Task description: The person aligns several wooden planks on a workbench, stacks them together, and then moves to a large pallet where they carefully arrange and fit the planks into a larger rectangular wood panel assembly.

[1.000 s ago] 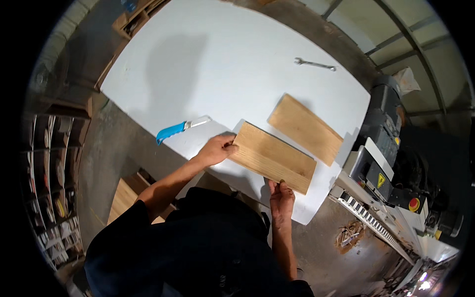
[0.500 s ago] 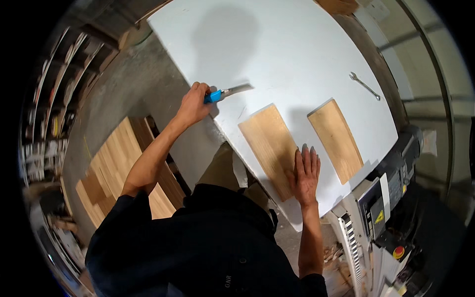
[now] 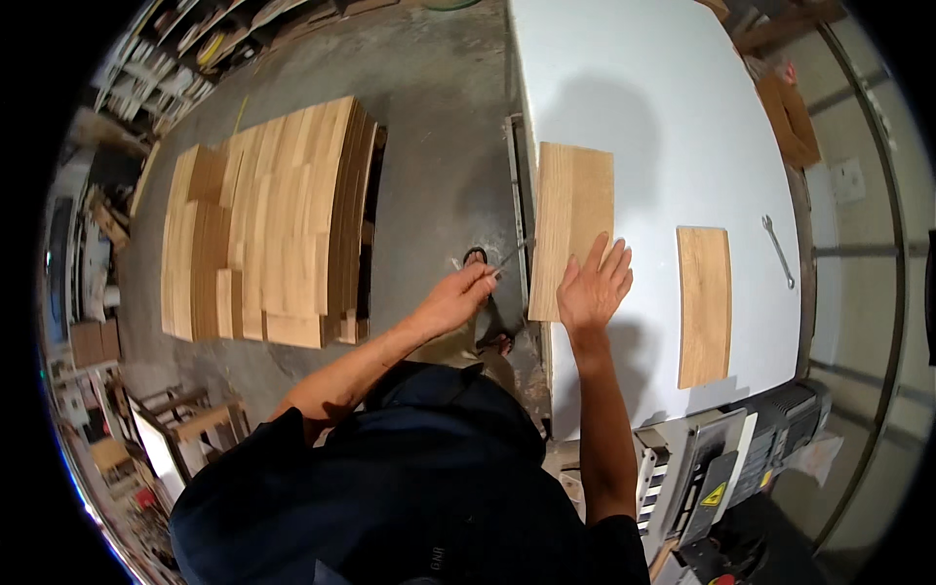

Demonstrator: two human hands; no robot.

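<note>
My left hand (image 3: pixel 461 297) is closed round a knife (image 3: pixel 513 254) beside the near-left edge of the white table (image 3: pixel 682 117). The blade points toward the edge of a light wooden board (image 3: pixel 575 205); whether they touch I cannot tell. My fingers hide the knife's handle. On the near end of that board, which lies along the table's left edge, my right hand (image 3: pixel 593 288) rests flat with its fingers spread. A second, narrower board (image 3: pixel 704 307) lies apart on the table to the right.
A wrench (image 3: pixel 777 252) lies near the table's right edge. Stacked wooden boards (image 3: pixel 283 214) stand on the floor to the left. A grey machine (image 3: pixel 717 463) with a yellow warning label adjoins the table's near end. A cardboard box (image 3: pixel 788 119) sits beyond the right edge.
My view has turned left. My left hand has brought the knife from over the tabletop down to the board's left edge. My right hand stays on the same board.
</note>
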